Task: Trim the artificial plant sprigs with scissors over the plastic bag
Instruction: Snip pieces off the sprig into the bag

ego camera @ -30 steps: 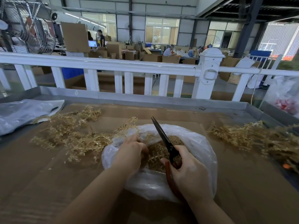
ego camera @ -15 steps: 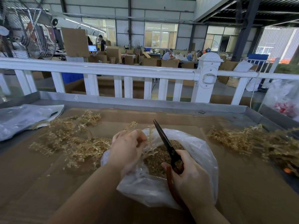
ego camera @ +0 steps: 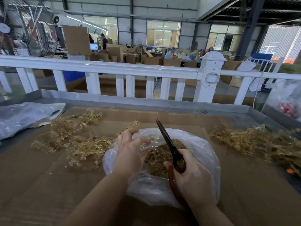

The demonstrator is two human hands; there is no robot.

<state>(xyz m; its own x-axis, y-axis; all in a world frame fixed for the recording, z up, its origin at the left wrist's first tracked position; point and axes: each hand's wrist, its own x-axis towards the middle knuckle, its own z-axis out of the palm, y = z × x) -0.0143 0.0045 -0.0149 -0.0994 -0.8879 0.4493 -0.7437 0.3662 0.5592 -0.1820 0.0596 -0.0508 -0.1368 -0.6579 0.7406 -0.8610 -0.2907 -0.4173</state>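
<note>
Tan plastic plant sprig [ego camera: 154,144] blurs beside the spread-fingered, empty left hand [ego camera: 130,152] over the clear plastic bag [ego camera: 203,152]; the right hand [ego camera: 190,175] clamps the closed, orange-handled scissors [ego camera: 169,144]. Next, probably, fetch another sprig.

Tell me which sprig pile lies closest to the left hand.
The left pile, spreading right up to the bag beside the left hand; the right pile sits apart, past the bag.

left hand [ego camera: 130,152] fingers [ego camera: 128,131] now spread, off sprig [ego camera: 153,141]

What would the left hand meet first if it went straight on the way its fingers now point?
Most likely the pale sprig over the plastic bag, just beyond the left hand; depth is uncertain.
</note>
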